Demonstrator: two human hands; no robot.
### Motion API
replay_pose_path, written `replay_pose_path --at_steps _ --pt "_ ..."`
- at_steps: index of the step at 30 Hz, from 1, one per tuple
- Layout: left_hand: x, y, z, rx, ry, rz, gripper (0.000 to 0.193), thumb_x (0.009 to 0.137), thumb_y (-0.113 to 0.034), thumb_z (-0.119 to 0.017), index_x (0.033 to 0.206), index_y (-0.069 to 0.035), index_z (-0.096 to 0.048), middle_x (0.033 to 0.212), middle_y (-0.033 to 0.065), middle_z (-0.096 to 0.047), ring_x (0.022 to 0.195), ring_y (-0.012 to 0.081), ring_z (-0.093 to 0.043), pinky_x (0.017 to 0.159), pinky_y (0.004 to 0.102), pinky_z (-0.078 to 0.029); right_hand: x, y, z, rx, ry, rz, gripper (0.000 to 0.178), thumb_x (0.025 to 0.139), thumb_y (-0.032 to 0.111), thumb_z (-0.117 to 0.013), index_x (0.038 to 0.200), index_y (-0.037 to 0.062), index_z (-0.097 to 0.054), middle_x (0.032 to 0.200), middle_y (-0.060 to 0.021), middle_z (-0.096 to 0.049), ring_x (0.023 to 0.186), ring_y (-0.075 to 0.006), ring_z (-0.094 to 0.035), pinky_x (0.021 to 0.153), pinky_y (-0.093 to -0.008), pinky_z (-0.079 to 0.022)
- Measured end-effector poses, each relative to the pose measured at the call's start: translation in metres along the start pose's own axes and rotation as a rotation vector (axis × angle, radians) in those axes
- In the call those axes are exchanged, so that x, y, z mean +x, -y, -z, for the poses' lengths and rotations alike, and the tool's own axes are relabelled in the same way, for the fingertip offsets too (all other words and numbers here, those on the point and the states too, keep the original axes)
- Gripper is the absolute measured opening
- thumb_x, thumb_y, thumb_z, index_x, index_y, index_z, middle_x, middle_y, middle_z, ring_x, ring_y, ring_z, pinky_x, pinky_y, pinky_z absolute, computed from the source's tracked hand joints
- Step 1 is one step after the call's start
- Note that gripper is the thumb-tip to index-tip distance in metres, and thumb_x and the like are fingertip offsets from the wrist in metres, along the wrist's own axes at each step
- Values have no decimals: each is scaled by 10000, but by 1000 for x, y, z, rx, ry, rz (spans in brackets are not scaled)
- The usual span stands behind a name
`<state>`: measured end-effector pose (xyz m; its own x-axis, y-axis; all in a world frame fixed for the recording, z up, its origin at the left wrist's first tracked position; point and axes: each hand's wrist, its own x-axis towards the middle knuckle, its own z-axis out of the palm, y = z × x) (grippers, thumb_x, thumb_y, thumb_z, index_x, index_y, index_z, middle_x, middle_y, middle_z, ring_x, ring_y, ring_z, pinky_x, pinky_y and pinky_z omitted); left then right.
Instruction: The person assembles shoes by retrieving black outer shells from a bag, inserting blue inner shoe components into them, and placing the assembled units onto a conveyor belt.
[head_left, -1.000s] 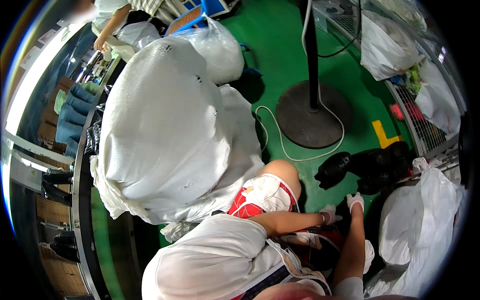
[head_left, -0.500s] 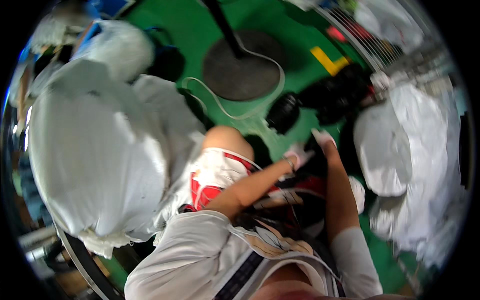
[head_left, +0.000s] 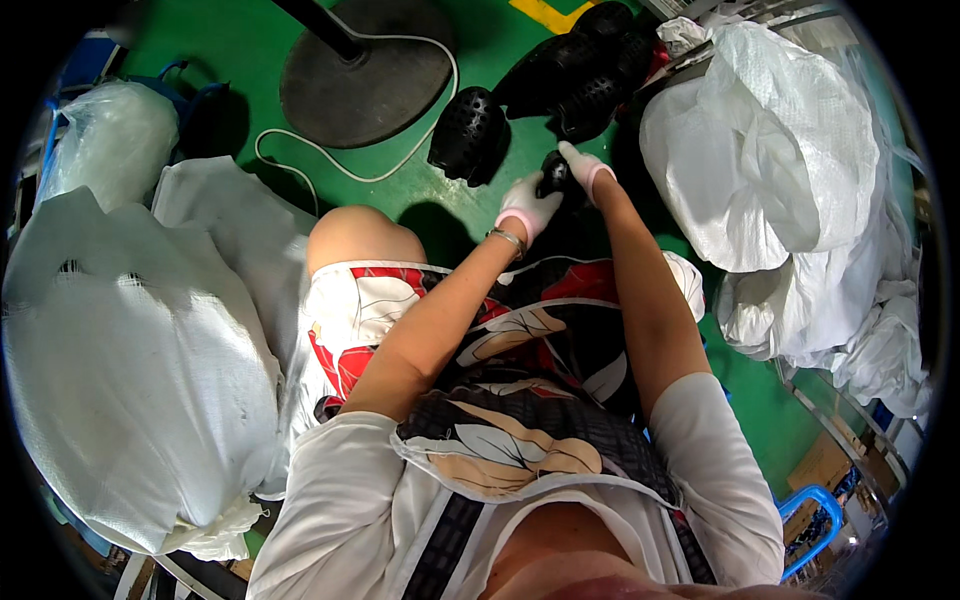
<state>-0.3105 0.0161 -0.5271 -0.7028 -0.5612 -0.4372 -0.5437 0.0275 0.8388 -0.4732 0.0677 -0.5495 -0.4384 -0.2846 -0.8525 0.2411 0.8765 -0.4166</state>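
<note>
"Who is at work, and with what grip?"

"I am, in pale gloves, arms stretched over a patterned apron toward the green floor. My left grip is closed on the left side of a black piece. My right grip sits at its right side, one finger extended to the far side; the other fingers are hidden, so I cannot tell whether it clasps the piece."

"Where exactly is that piece?"

"Between my gloves, to the right of my bent left knee, on the near side of a perforated black shell. More black shells lie bunched at the far side, just right of that one."

"And the containers around you?"

"At left, a large white sack bulges, its contents hidden by the fabric. Beyond it, at far left, a clear plastic bag shows a whitish mass through its wall, too hazy to name. At right, white sacks rise in crumpled layers; what they contain I cannot see. A cardboard box stands at the near right, by a blue handle, its contents unclear."

"What fills the far side?"

"The round dark base of a stand, with a pale cable looping past its near edge."
</note>
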Motion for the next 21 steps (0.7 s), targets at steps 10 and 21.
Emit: replay_pose_path --at_steps 10,21 --pt "-6 -8 11 165 27 -40 386 770 -274 -645 1056 -16 -619 962 188 -652 876 301 -627 784 357 -475 -52 12 6 114 193 -138 827 737 658 -573 1297 57 -484 1341 -198 -451 1188 -415 -453 869 -598 -429" --pt "-19 -40 16 372 -63 -123 321 790 -244 -613 1060 -71 -620 1012 171 -606 970 338 -579 812 405 -479 -73 14 3 90 166 -159 817 702 533 -676 1339 81 -435 1352 -166 -455 1189 -373 -474 900 -588 -436"
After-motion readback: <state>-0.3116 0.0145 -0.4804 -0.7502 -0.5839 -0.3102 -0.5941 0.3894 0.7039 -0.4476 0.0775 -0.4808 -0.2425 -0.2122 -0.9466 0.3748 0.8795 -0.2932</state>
